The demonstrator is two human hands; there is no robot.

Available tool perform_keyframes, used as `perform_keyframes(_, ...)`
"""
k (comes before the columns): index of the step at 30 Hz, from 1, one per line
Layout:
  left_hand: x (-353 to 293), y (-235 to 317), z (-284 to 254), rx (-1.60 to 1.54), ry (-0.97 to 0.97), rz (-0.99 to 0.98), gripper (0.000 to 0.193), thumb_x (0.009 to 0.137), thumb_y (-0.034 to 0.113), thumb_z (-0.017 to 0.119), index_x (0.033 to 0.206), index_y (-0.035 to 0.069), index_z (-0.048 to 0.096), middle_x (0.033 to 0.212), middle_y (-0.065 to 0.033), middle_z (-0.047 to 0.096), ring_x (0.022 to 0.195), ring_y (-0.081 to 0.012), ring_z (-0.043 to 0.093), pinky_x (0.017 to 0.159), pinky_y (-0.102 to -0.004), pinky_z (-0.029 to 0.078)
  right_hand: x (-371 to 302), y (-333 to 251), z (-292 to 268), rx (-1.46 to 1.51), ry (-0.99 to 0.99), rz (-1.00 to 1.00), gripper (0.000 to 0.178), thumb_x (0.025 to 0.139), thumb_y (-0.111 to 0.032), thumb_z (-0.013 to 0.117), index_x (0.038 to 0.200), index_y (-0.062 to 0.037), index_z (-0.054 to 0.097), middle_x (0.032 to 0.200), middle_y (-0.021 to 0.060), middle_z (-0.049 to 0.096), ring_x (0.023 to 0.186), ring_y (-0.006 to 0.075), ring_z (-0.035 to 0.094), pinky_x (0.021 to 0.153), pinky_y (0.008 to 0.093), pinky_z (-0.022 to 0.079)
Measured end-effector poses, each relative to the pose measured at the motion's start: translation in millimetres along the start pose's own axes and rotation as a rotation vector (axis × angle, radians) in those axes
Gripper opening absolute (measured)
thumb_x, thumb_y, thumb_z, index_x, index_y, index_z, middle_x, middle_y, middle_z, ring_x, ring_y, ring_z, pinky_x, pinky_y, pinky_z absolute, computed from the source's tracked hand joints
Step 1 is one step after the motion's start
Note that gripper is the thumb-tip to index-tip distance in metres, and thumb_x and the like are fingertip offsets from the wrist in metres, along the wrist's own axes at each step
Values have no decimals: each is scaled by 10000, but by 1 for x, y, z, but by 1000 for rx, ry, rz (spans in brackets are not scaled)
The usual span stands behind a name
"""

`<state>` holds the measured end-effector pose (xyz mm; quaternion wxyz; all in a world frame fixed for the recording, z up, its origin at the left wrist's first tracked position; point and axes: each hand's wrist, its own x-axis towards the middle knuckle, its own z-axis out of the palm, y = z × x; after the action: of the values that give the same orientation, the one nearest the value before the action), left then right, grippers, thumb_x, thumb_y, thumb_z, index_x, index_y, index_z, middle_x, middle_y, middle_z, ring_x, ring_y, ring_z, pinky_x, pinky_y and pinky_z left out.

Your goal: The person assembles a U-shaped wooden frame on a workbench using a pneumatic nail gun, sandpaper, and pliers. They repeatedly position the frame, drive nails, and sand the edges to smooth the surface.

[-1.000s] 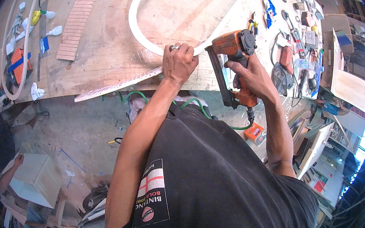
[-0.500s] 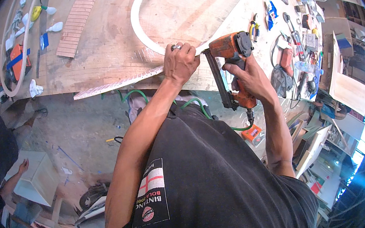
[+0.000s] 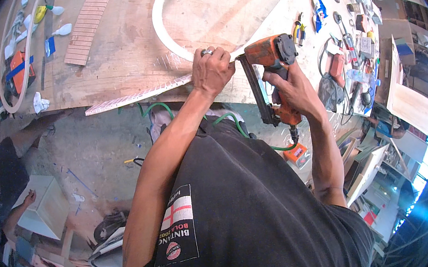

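Observation:
My right hand (image 3: 296,88) is wrapped round the handle of an orange and black air nail gun (image 3: 264,51). The gun's nose is just right of my left fingers, by the edge of the wood. With curled fingers, my left hand (image 3: 211,71) grips a pale wooden strip (image 3: 136,97) scored with close crosswise cuts. Its free end sticks out to the left along the table's near edge. A pale curved wooden rim (image 3: 160,21) lies on the table beyond and runs down to my left hand. The exact contact under my fingers is hidden.
A wooden worktable (image 3: 125,48) spans the far side. Another slotted strip (image 3: 88,29) lies on it, with pliers (image 3: 298,31) and several tools at right. A green air hose (image 3: 234,123) hangs near my waist. Another person's arm (image 3: 19,211) shows at left.
My hands, the nail gun and the scored strip stay nearly in place, with only a slight shift of the view. The other person at left has moved a little.

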<state>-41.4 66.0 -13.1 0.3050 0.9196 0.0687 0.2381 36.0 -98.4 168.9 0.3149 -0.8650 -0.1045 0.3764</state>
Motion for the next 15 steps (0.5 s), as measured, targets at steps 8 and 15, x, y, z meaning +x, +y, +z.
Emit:
perform_keyframes(8, 1, 0, 4, 30, -38, 11, 172, 756, 224, 810, 799, 89, 714, 819, -35, 660, 810, -221, 667, 798, -411, 444, -5, 30, -10, 275, 136, -55, 440, 998, -206, 694, 1347, -1, 523, 1072, 104, 699, 600, 123, 610, 539, 277, 504)
perform_keyframes(15, -5, -2, 14, -12, -19, -18, 288, 772, 311, 811, 923, 77, 739, 851, -113, 711, 803, -299, 696, 866, -479, 510, 4, 153, -71, 30, 396, -56, 380, 1028, -231, 594, 1296, 32, 653, 1086, 116, 685, 876, 209, 661, 751, 349, 539)
